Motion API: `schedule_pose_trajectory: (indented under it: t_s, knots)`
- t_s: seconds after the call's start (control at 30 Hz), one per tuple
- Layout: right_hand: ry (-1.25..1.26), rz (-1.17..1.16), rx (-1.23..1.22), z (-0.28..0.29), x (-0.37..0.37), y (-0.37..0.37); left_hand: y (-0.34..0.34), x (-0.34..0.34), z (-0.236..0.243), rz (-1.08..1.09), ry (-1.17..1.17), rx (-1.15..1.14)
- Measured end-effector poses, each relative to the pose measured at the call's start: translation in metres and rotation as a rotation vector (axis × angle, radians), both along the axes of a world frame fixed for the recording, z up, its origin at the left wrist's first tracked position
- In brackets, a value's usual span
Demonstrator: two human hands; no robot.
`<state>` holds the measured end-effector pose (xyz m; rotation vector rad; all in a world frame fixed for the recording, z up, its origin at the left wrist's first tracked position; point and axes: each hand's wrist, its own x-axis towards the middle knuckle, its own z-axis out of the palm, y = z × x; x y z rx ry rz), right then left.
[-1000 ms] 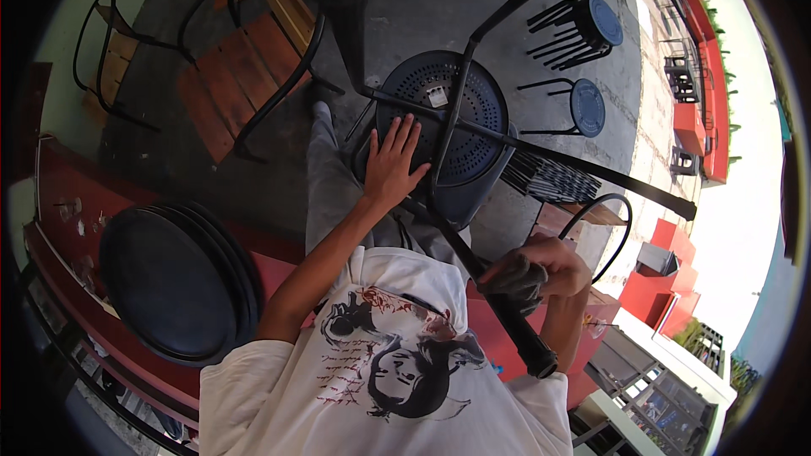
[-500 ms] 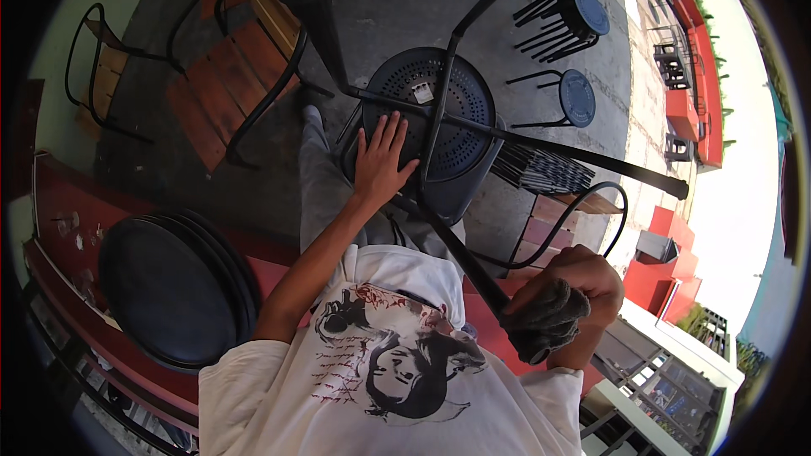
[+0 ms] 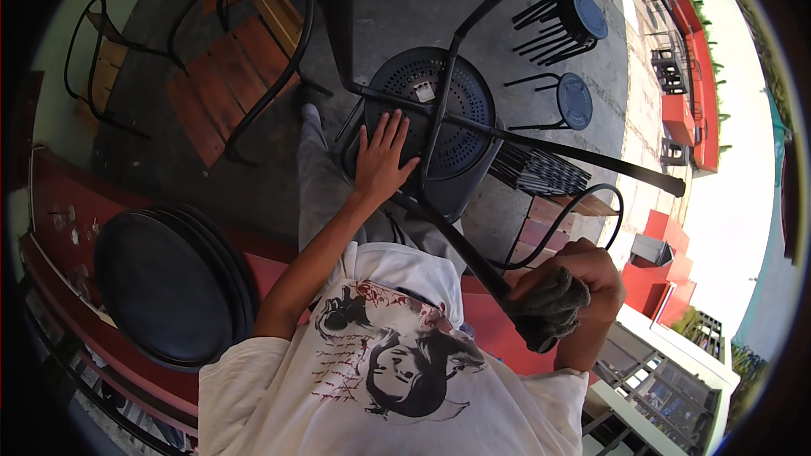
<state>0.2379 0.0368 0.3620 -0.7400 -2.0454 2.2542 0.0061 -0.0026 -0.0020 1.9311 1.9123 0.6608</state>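
Note:
An upturned black metal stool (image 3: 465, 84) lies before me, its round perforated seat underside facing up and its legs spreading outward. My left hand (image 3: 384, 156) rests flat on the seat underside with its fingers stretched out, just beside the crossed bars. At the lower right, my right hand (image 3: 591, 279) is closed around a dark grey cloth (image 3: 553, 304). The cloth wraps the end of the stool leg (image 3: 465, 249) that points toward me, and the leg's tip shows below it. Under the stool is a dark flat seat (image 3: 456, 203), mostly hidden.
Several round black tabletops (image 3: 165, 287) are stacked at my left on a red bench (image 3: 279, 266). A wooden slatted chair (image 3: 228, 84) stands at the far left. Farther right are stacked stools (image 3: 587, 15), a single stool (image 3: 574, 101) and another wooden chair (image 3: 541, 228).
My right hand and the cloth have shifted slightly around the leg end. The stool's far left leg appears a little farther right and up. My left hand stays in place.

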Motion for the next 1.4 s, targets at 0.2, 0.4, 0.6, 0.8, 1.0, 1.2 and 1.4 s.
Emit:
schedule_pose_trajectory:
  t_s: [0.2, 0.4, 0.6, 0.8, 1.0, 1.2, 1.4]
  knots:
    - [0.338, 0.116, 0.078, 0.033, -0.012, 0.010, 0.002, 0.000, 0.000, -0.005, -0.008, 0.009]
    - [-0.166, -0.455, 0.148, -0.019, -0.010, 0.041, 0.000, -0.010, 0.007, -0.015, -0.033, -0.011]
    - [-0.406, 0.085, 0.754, -0.213, -0.037, 0.058, -0.004, -0.026, 0.013, -0.122, -0.087, -0.029]
    - [-0.699, 0.281, 0.934, -0.248, -0.079, 0.048, -0.006, -0.029, 0.014, -0.162, -0.134, -0.067]
    - [-0.526, 0.514, 0.681, -0.271, -0.065, 0.061, -0.006, -0.028, 0.014, -0.143, -0.135, -0.037]
    - [-0.725, 0.521, 0.760, -0.255, -0.088, 0.066, -0.005, -0.029, 0.014, -0.142, -0.105, -0.037]
    - [-0.636, 0.695, 0.431, -0.257, -0.096, 0.073, -0.005, -0.027, 0.014, -0.136, -0.109, -0.033]
